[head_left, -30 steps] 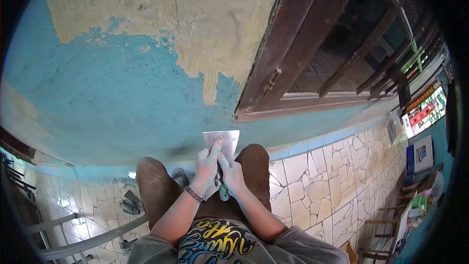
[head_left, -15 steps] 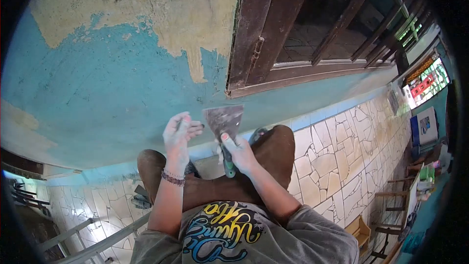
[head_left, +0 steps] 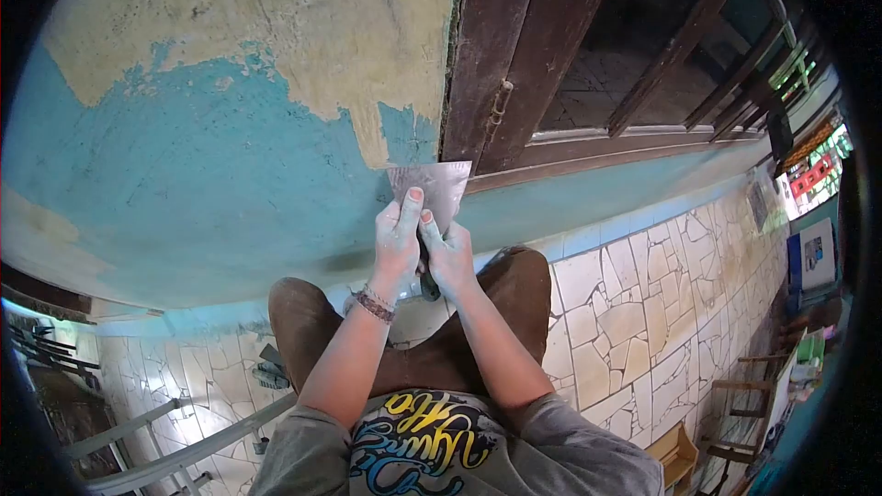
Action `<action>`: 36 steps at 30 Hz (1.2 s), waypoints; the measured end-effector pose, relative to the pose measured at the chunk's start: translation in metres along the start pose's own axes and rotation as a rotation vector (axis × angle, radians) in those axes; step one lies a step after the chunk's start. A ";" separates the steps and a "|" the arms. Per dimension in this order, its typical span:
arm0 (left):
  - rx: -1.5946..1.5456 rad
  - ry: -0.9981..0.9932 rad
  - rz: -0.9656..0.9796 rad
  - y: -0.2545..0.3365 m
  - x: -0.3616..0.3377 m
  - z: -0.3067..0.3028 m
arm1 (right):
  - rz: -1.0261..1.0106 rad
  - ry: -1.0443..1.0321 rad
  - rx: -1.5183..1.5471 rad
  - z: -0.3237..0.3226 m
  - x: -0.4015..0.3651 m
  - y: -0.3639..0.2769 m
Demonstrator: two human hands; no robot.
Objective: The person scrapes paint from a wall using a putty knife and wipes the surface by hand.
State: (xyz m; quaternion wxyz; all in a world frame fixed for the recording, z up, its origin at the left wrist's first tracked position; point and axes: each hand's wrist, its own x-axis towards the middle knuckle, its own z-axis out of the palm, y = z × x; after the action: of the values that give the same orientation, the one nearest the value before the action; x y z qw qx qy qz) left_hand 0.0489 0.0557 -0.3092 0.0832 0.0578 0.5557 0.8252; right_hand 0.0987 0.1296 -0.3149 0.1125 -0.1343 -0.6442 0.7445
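Observation:
Both hands, coated in pale dust, are closed round a wide metal scraper with a dark green handle. My left hand has its thumb laid up along the blade. Beside it, my right hand wraps the handle, its thumb at the blade's base. The blade's broad edge points up at the wall, close to the lower corner of the brown wooden frame; contact with the wall cannot be told. Blue paint covers the lower wall, and a bare cream patch lies above it.
A window with dark wooden bars fills the upper right. Stone-patterned floor spreads below. A metal ladder or rail stands at the lower left, a small wooden box at the lower right, and a cluttered table at the far right.
My left hand has moved right and taken hold of the scraper together with my right hand. The scraper has risen toward the frame's corner, and the view has shifted slightly.

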 end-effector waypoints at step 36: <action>0.316 0.024 0.088 0.026 -0.001 0.008 | 0.062 0.084 -0.096 0.004 -0.002 -0.009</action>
State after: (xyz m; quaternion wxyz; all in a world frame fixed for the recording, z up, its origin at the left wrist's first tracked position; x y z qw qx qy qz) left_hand 0.0494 0.0533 -0.2823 0.0300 0.0848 0.6763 0.7311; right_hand 0.0986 0.1265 -0.3053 0.1098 -0.1908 -0.6695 0.7094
